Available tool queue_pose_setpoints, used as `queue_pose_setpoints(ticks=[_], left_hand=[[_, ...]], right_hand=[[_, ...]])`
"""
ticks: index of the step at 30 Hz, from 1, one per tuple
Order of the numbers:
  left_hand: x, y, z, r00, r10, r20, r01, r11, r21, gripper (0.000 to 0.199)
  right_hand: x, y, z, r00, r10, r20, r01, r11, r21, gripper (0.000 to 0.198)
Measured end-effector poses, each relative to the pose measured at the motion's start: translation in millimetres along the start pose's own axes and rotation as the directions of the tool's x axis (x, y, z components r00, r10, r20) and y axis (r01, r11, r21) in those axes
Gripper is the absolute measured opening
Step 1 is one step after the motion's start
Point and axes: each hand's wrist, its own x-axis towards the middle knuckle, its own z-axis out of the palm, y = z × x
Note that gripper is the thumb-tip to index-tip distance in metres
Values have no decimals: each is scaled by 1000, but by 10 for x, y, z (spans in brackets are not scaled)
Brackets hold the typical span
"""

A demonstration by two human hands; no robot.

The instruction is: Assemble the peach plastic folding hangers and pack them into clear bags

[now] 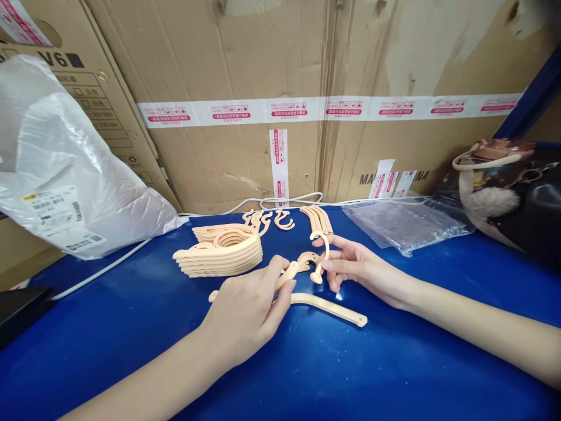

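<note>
My left hand (245, 313) is closed on a cream plastic hanger piece (289, 272), with thumb and fingers pinching it; part of the piece is hidden behind the hand. Between the thumb and fingers of my right hand (362, 266) is a cream hanger hook (326, 250), held upright with its curve at the top. The hook's round lower end is close to the left hand's piece; I cannot tell whether they touch. Just beyond my left fingers lies a bent cream hanger arm (331, 307) on the blue surface (350, 374).
A stack of cream hanger parts (221, 263) stands behind my left hand. Loose hooks (284, 221) and curved strips (319, 220) lie farther back. A clear plastic bag (403, 225), a dark bag (512, 204), a white parcel (65, 164) and a cable (105, 269) surround them. Cardboard (236, 158) stands behind.
</note>
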Motion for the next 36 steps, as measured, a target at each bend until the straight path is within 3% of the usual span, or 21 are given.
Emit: queue_pose_setpoints(ticks=[11, 20, 26, 36], left_hand=[[-56, 44, 26, 997, 67, 28, -65, 996, -69, 13], [-22, 50, -4, 992, 121, -31, -124, 981, -148, 15], [-18, 39, 0, 982, 186, 15, -179, 962, -207, 18], [1, 16, 59, 959, 275, -68, -282, 949, -139, 26]], right_hand=[[18, 1, 2, 1000, 6, 0, -6, 1000, 31, 39], [16, 7, -9, 1000, -3, 3, 3, 999, 39, 39], [20, 21, -33, 1000, -5, 4, 5, 999, 32, 40], [20, 20, -21, 1000, -7, -14, 7, 1000, 29, 36]])
